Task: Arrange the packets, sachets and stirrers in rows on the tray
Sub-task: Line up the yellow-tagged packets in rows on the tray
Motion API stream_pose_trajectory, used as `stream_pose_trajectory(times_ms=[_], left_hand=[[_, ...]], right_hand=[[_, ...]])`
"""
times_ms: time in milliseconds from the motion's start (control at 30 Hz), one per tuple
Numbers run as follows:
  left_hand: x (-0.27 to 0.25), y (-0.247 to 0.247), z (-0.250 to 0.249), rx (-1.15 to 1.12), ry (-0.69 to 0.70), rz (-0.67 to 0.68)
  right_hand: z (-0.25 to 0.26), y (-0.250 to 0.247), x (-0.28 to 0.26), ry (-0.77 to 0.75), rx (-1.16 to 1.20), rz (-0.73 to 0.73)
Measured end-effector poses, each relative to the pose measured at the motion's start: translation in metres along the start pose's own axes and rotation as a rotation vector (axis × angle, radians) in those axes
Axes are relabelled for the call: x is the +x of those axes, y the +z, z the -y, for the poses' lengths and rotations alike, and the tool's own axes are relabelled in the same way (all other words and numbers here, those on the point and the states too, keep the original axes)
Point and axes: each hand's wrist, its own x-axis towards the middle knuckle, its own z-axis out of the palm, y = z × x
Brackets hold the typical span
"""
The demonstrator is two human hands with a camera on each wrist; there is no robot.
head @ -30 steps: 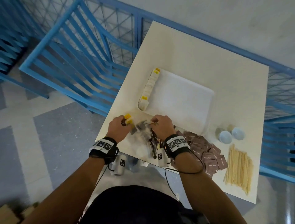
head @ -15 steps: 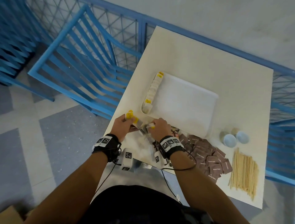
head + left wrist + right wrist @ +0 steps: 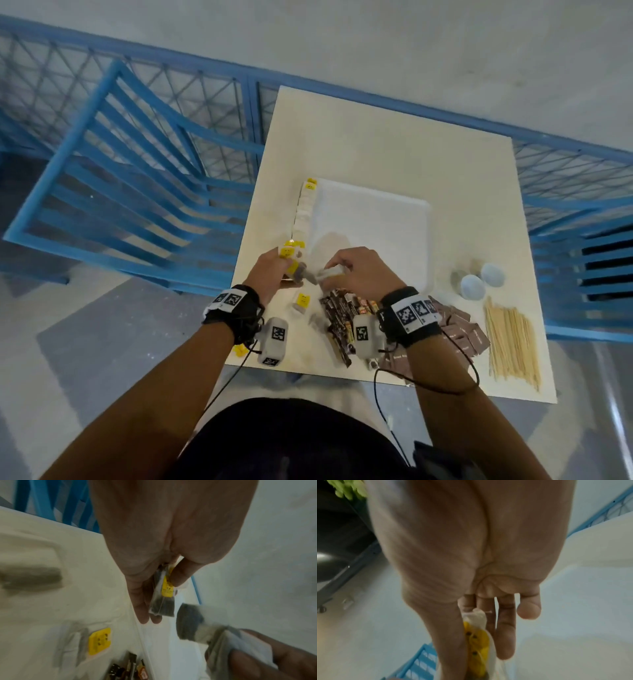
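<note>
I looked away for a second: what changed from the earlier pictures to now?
Both hands lifted from the loose pile toward the tray. The left hand still pinches yellow-tagged sachets; the right hand now holds its own. The row on the tray, stirrers and brown packets stayed.

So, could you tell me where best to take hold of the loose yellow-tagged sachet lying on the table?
Pinch the sachet by its long edges, coming from above: it lies flat and apart from the dark packets, so its sides are free.
</note>
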Motion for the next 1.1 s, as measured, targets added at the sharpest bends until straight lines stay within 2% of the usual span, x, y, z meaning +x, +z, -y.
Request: stream_pose_trajectory(times_ms=[67, 167, 233, 400, 500, 600, 733, 867, 1000, 1100], left_hand=[[0.0, 0.007, -0.01, -0.092, -0.092, 0.128], [-0.006, 0.016, -0.021, -0.161, -0.197, 0.4], [-0.011, 0.021, -0.025, -0.128, -0.182, 0.451], [-0.005, 0.026, -0.019, -0.242, -0.107, 0.246], [-0.001, 0.031, -0.016, -0.323, -0.085, 0.187], [0.0, 0.039, -0.016, -0.341, -0.061, 0.183], [0.002, 0.051, -0.016, -0.291, -0.059, 0.142], [0.001, 0.064, -0.019, -0.181, 0.012, 0.127], [0.008, 0.071, -0.014, -0.149, 0.06, 0.016], [0.01, 0.076, -0.013, -0.14, 0.062, -0.061]], right_hand=[[0.007, -0.008, 0.003, -0.011, 0.03, 0.016], [0.013, -0.01, 0.013, -0.034, -0.017, -0.014], [0.014, -0.008, 0.016, -0.03, 0.001, -0.052], [0.002, -0.001, 0.021, 0.046, 0.191, -0.189], [-0.008, -0.002, 0.024, 0.11, 0.277, -0.238], [-0.016, -0.008, 0.027, 0.127, 0.423, -0.255], [-0.027, -0.02, 0.037, 0.097, 0.43, -0.259], [-0.034, -0.033, 0.046, 0.058, 0.418, -0.244], [-0.041, -0.036, 0.052, 0.016, 0.35, -0.232], [-0.048, -0.037, 0.054, 0.034, 0.388, -0.179]])
